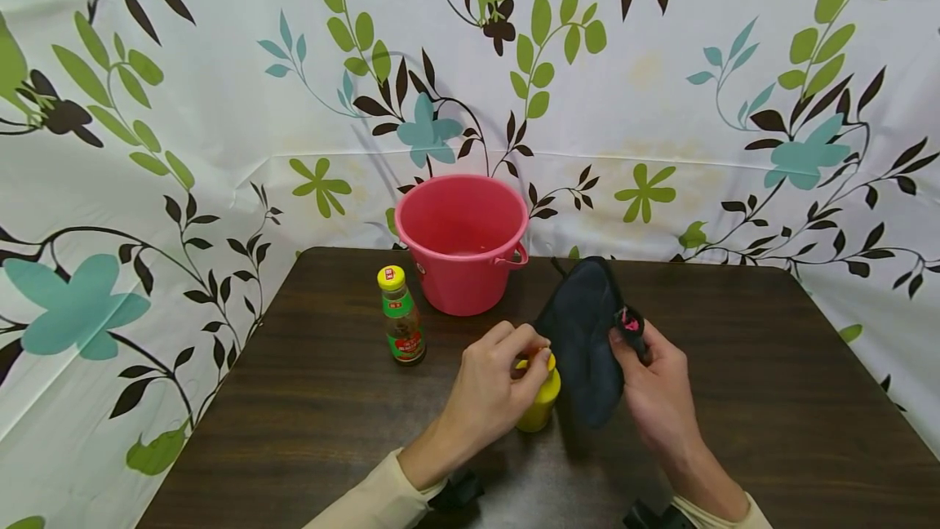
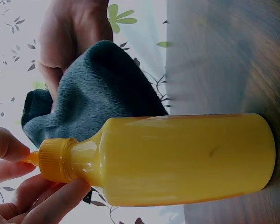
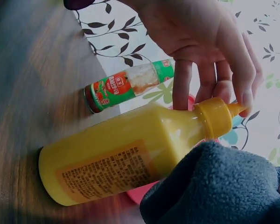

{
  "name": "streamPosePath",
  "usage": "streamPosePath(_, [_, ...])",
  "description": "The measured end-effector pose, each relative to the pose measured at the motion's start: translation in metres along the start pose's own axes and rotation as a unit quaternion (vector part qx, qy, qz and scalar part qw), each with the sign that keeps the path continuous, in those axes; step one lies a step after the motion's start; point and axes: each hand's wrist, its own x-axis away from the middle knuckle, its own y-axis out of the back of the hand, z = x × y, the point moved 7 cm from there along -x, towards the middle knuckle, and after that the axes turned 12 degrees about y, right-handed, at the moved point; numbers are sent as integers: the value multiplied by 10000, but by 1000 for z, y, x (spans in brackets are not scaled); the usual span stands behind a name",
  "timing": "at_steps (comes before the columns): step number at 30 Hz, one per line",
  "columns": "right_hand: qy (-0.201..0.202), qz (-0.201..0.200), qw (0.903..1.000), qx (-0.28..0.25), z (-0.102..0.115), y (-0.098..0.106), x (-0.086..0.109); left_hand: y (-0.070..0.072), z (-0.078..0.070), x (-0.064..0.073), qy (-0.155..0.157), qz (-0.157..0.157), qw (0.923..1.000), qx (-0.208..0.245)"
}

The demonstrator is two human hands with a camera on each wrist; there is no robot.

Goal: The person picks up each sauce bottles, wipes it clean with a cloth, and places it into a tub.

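A yellow squeeze bottle [image 1: 539, 413] stands upright on the table, a printed label showing on its side in the right wrist view. My left hand [image 1: 481, 390] pinches the pointed tip of its ridged nozzle cap [image 2: 56, 159] between thumb and index finger, the other fingers beside the bottle's neck. To the right, my right hand [image 1: 663, 394] grips a dark blue-grey fuzzy cloth [image 1: 587, 341] by a bunched end with a bit of pink in it. The rest of the cloth hangs down close beside the bottle and overlaps its shoulder in the right wrist view.
A pink bucket [image 1: 463, 268] with a side handle stands at the back middle of the dark wooden table [image 1: 294, 415]. Left of it is a glass sauce bottle [image 1: 402, 317] with a yellow lid and green-red label. A leaf-patterned sheet [image 1: 220, 104] hangs behind.
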Motion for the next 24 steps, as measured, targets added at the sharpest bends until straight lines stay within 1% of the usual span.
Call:
streamPosePath(4, [-35, -10, 9999, -137, -4, 1, 0, 0, 0, 0, -9, -8, 10000, 2])
streamPosePath(12, [75, 75, 9999, -104, -6, -5, 3, 0, -1, 1, -81, -109, 9999, 29])
streamPosePath(17, [79, 277, 9995, -149, -6, -14, 7, 1, -2, 1, -131, -176, 9998, -1])
streamPosePath(21, [132, 481, 9985, -204, -3, -22, 12, 1, -2, 1, -104, -155, 9998, -7])
streamPosePath(24, [171, 587, 9980, -133, -1, -26, 15, 1, -2, 0, -115, -145, 9998, -24])
